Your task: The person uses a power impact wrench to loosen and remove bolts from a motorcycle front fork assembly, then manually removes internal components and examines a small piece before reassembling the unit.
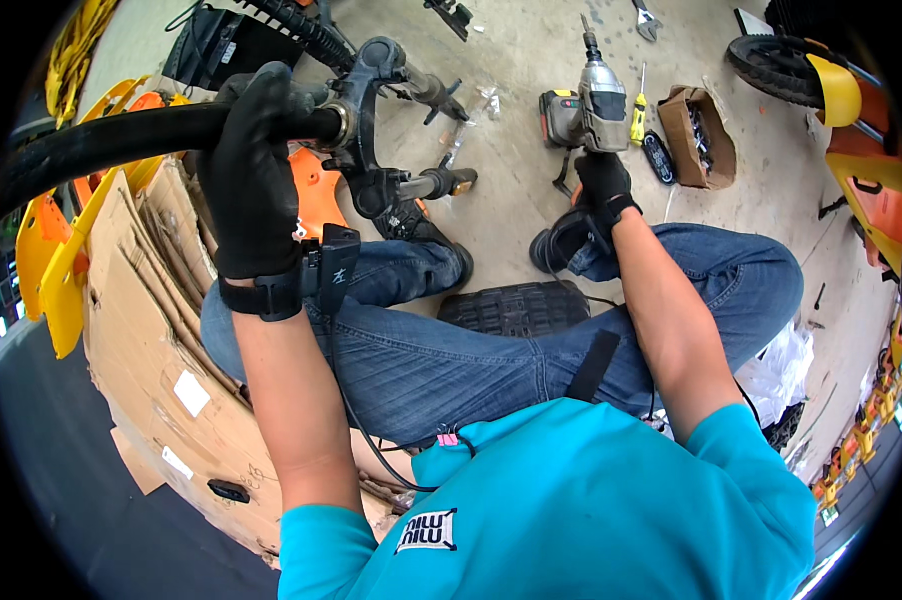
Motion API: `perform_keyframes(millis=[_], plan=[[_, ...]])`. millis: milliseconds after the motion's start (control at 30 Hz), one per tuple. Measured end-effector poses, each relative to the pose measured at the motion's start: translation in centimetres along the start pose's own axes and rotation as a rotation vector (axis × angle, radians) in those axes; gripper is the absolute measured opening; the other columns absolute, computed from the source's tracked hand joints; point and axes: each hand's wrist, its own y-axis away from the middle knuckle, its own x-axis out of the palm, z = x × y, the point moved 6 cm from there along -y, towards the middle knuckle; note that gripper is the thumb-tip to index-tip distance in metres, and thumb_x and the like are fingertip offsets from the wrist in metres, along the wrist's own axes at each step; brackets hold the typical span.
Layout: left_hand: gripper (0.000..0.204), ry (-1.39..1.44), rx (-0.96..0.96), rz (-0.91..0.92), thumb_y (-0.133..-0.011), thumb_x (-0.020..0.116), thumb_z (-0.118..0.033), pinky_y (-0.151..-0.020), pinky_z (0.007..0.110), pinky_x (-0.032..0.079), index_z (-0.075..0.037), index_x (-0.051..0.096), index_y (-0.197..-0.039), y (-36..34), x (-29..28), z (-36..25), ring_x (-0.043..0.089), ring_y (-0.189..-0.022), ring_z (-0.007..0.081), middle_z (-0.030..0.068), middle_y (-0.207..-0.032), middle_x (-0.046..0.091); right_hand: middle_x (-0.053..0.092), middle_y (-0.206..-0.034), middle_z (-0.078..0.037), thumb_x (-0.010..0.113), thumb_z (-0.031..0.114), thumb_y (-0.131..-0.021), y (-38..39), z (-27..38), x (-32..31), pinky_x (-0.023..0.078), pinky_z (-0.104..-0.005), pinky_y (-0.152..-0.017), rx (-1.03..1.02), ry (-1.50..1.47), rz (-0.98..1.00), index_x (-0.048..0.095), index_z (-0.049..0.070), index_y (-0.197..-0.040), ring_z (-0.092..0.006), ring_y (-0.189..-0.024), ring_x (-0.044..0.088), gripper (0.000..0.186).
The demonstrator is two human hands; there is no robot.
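Note:
My left hand, in a black glove, is closed round a thick black tube that comes in from the left. The tube's right end meets a dark metal fork clamp with metal legs pointing right. In my gloved right hand is a cordless impact driver, gripped by its handle; its long bit points away from me, and its battery sits on the left. The driver is apart from the clamp. The left fingertips are partly hidden by the tube.
Right of the driver lie a yellow screwdriver, a black oblong item and an open cardboard box of metal hardware. Farther off is an adjustable wrench. Flattened cardboard lies left; a small wheel stands far right.

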Motion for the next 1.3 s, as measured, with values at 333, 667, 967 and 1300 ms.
perform_keyframes(millis=[333, 667, 967, 1300], plan=[[0.031, 0.086, -0.020, 0.024, -0.097, 0.052, 0.000, -0.097, 0.035, 0.053, -0.002, 0.056, -0.128, 0.1, -0.4, 0.9, 0.062, -0.114, 0.0236, 0.0109, -0.119, 0.062, 0.058, -0.065, -0.006, 0.066, 0.040, -0.091, 15.5, 27.2, -8.3, 0.044, -0.0289, -0.054, -0.620, -0.968, 0.164, 0.063, 0.001, -0.093, -0.0135, -0.058, 0.056, 0.039], [0.019, 0.339, -0.088, -0.047, -0.095, 0.059, -0.007, -0.082, 0.027, 0.053, -0.001, 0.066, -0.111, -0.2, 0.5, 0.3, 0.066, -0.088, 0.0156, 0.0048, -0.100, 0.064, 0.059, -0.070, -0.013, 0.064, 0.031, -0.091, 17.4, 30.3, -10.5, 0.046, -0.0408, -0.059, -0.875, -0.420, -0.076, 0.058, 0.006, -0.090, -0.0313, -0.065, 0.061, 0.026], [0.034, -0.139, 0.044, 0.005, -0.094, 0.055, 0.004, -0.094, 0.034, 0.054, -0.001, 0.056, -0.128, 0.0, -0.3, 0.3, 0.065, -0.106, 0.0225, 0.0125, -0.116, 0.064, 0.063, -0.069, -0.008, 0.069, 0.021, -0.087, 8.0, 17.9, -3.8, 0.046, -0.0297, -0.052, -0.270, -0.641, 0.248, 0.061, 0.001, -0.087, -0.0134, -0.058, 0.057, 0.021], [0.029, 0.113, -0.084, -0.019, -0.096, 0.052, 0.002, -0.101, 0.041, 0.050, 0.000, 0.057, -0.124, 0.0, -0.4, 0.9, 0.062, -0.104, 0.0217, 0.0096, -0.107, 0.060, 0.064, -0.076, -0.008, 0.068, 0.018, -0.084, 4.1, 7.3, 4.2, 0.051, -0.0327, -0.057, 0.105, -0.946, 0.126, 0.061, -0.003, -0.099, -0.0170, -0.062, 0.061, 0.027]])
